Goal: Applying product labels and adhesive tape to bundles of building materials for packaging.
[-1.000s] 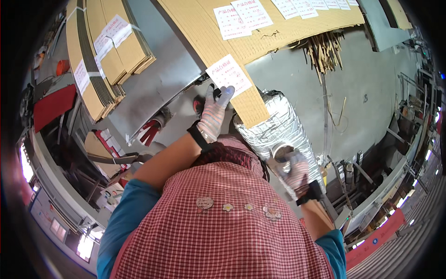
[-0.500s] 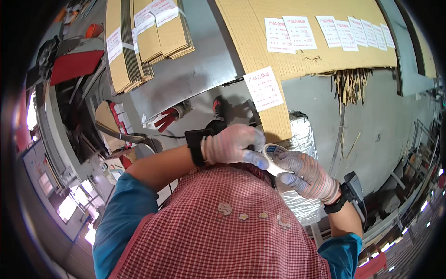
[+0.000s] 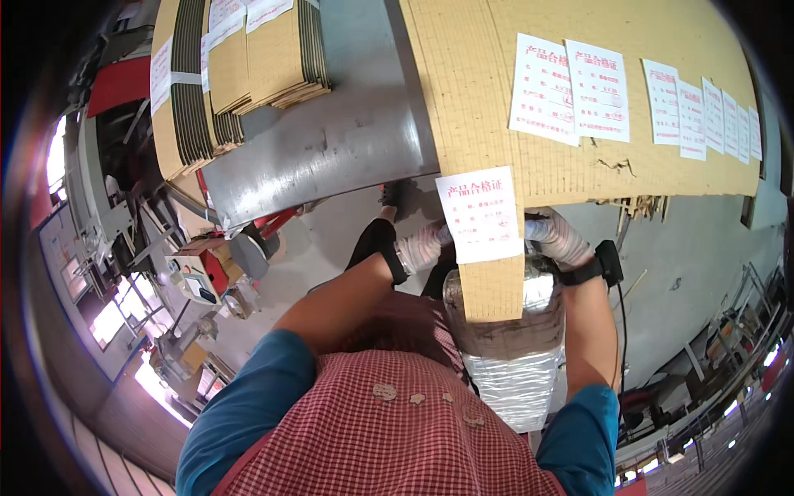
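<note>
A white printed label (image 3: 481, 215) lies on a narrow tongue of the big brown cardboard sheet (image 3: 496, 91), which carries several more white labels along its far side. My left hand (image 3: 420, 246), gloved, grips the label's left edge. On the label's right edge is my right hand (image 3: 552, 236), gloved and with a black wrist device; its fingertips are hidden behind the paper. Under the tongue, against my checked apron, sits a silver foil-wrapped bundle (image 3: 514, 372).
The grey metal table (image 3: 331, 149) runs left of the cardboard and bears stacks of flat cartons (image 3: 240, 66). A machine with a small screen (image 3: 198, 285) and red parts stands lower left. Loose wooden strips (image 3: 637, 207) lie on the grey floor to the right.
My hands were close to my chest with a small clear object between them. They have since moved out to the white label on the cardboard tongue, one hand at each side edge.
</note>
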`<state>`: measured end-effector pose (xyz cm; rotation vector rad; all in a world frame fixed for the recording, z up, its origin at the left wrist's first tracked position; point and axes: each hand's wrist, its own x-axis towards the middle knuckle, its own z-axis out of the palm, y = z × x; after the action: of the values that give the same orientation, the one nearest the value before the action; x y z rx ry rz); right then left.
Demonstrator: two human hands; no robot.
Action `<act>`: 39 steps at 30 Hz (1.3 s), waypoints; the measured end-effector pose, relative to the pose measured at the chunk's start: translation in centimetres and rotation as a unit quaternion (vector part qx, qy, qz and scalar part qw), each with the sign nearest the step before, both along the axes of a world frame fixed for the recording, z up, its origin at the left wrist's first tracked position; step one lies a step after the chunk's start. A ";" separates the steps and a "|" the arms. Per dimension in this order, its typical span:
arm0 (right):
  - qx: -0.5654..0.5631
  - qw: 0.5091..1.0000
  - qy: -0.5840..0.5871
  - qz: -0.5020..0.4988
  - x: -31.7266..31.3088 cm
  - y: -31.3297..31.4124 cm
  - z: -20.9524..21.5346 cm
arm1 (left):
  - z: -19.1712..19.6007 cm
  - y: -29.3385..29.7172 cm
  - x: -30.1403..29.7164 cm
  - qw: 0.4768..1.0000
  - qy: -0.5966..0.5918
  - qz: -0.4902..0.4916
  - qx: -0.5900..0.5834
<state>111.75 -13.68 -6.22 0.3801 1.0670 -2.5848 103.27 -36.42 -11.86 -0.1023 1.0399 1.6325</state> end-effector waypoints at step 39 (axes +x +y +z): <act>0.609 0.788 -0.087 0.019 6.9 -6.7 12.0 | 13.8 0.2 -5.6 0.933 0.303 -0.087 -0.176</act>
<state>118.67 -20.35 5.79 0.8105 2.4714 -1.3976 97.66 -36.22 1.97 0.2685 1.7583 1.3205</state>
